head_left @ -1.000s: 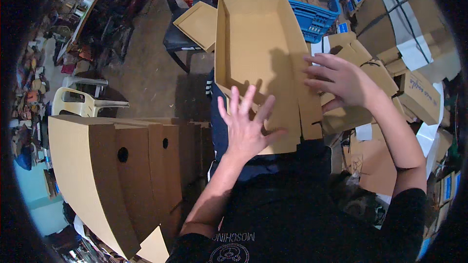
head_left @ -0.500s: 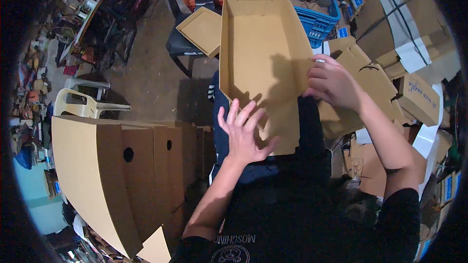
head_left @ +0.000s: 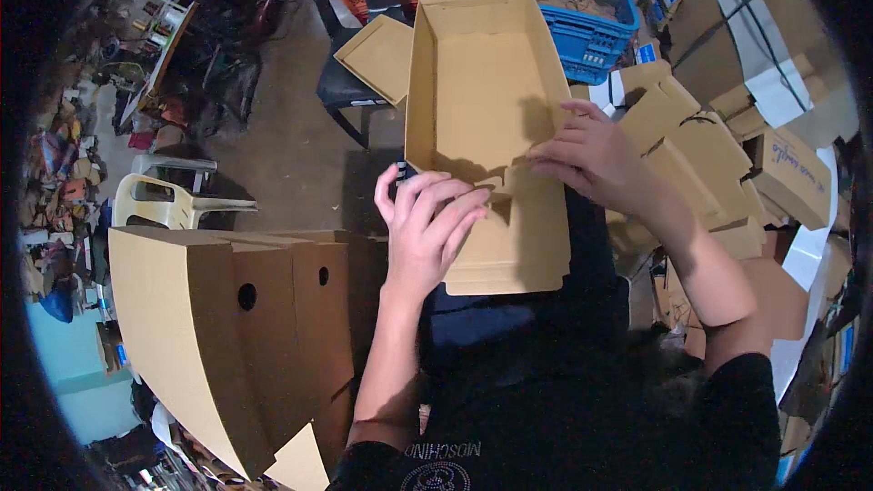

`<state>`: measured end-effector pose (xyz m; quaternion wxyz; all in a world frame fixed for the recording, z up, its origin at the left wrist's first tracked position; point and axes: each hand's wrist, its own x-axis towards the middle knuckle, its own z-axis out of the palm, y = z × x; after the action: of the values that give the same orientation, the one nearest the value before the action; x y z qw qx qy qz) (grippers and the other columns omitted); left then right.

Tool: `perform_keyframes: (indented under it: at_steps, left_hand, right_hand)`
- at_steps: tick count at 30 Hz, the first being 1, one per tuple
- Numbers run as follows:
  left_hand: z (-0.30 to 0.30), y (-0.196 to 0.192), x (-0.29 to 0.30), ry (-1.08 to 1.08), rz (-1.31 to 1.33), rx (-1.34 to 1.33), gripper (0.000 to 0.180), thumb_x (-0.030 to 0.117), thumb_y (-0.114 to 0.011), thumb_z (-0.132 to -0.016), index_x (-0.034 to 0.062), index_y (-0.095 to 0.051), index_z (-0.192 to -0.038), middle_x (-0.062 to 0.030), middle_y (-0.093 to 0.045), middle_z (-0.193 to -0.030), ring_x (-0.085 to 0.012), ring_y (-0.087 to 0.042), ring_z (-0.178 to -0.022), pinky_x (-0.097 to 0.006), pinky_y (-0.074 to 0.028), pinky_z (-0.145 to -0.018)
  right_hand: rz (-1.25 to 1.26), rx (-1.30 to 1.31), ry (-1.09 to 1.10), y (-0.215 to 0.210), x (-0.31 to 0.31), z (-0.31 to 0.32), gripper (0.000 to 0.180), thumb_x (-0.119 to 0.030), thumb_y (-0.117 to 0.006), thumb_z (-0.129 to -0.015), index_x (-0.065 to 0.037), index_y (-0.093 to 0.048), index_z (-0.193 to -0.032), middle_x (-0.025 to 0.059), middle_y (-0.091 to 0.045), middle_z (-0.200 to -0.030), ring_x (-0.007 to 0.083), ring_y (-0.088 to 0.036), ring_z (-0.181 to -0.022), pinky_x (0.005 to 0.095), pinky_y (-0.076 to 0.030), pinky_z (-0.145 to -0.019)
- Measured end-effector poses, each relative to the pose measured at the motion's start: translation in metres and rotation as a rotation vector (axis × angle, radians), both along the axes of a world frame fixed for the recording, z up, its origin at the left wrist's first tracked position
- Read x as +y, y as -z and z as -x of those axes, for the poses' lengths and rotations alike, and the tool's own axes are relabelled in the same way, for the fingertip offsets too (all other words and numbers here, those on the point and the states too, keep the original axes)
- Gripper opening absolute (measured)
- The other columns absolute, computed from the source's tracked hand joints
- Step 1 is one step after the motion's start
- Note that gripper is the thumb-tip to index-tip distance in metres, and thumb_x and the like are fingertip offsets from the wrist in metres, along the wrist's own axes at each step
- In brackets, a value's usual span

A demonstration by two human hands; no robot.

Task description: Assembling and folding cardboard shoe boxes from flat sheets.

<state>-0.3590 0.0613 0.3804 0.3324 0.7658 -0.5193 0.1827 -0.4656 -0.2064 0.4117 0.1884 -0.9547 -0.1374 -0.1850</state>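
Observation:
A long brown cardboard box (head_left: 486, 82) lies open across my lap, its far end and long sides standing up. Its near end flap (head_left: 514, 259) is folded out flat toward me. My left hand (head_left: 423, 223) is closed around the near left corner, fingers bent over the edge and onto the tabs there. At the near right corner, my right hand (head_left: 596, 159) grips the side wall with bent fingers. The fingertips partly cover both corners, and shadows of the hands fall inside.
Several upright cardboard boxes (head_left: 264, 309) stand on my left, by a cream plastic chair (head_left: 155, 203). A shallow cardboard piece (head_left: 380, 56) rests on a dark chair (head_left: 341, 86) ahead. Beyond is a blue crate (head_left: 591, 41) of shoes. Flattened cardboard (head_left: 682, 145) lies at right.
My left hand has moved from spread fingers above the near end to the left corner and bent round it. The right hand has come inward and down along the right wall.

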Motion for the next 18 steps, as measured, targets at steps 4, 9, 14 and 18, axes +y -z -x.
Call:
perform_keyframes:
  at_steps: [4,9,14,18]
  left_hand:
    - [-0.014,-0.019,-0.019,0.037,0.051,0.069,0.015,0.024,-0.085,-0.081,0.0153,-0.081,-0.093,0.0016,-0.069,-0.09,-0.0196,-0.061,-0.093,-0.045,-0.036,-0.107]
    - [-0.016,-0.022,-0.033,-0.105,0.258,0.246,0.017,0.017,-0.087,-0.08,0.0097,-0.08,-0.093,-0.0023,-0.068,-0.085,-0.0203,-0.06,-0.086,-0.035,-0.04,-0.088]
    - [-0.016,-0.014,-0.035,-0.207,0.374,0.364,0.014,0.015,-0.087,-0.08,0.0098,-0.08,-0.09,-0.0021,-0.068,-0.085,-0.02,-0.06,-0.086,-0.034,-0.039,-0.089]
    - [-0.016,-0.012,-0.029,-0.22,0.389,0.439,0.013,0.01,-0.085,-0.084,0.0047,-0.079,-0.094,-0.0028,-0.065,-0.089,-0.0146,-0.058,-0.086,-0.028,-0.045,-0.077]
  right_hand:
    - [0.03,-0.038,-0.023,0.006,0.006,0.001,0.019,-0.021,-0.074,-0.09,-0.01,-0.073,-0.105,0.0049,-0.069,-0.088,0.0242,-0.066,-0.094,0.0504,-0.044,-0.109]
    - [-0.008,-0.069,0.009,0.003,0.012,0.002,0.019,-0.022,-0.074,-0.089,-0.01,-0.073,-0.103,0.0042,-0.068,-0.086,0.0252,-0.066,-0.093,0.05,-0.044,-0.108]
    - [0.013,-0.121,0.061,0.008,0.017,0.01,0.017,-0.022,-0.075,-0.09,-0.01,-0.072,-0.102,0.0044,-0.068,-0.087,0.0245,-0.066,-0.093,0.0499,-0.045,-0.108]
    - [0.029,-0.112,0.084,0.011,0.019,0.018,0.017,-0.02,-0.075,-0.088,-0.01,-0.072,-0.102,0.0038,-0.067,-0.087,0.0237,-0.066,-0.093,0.0498,-0.044,-0.11]
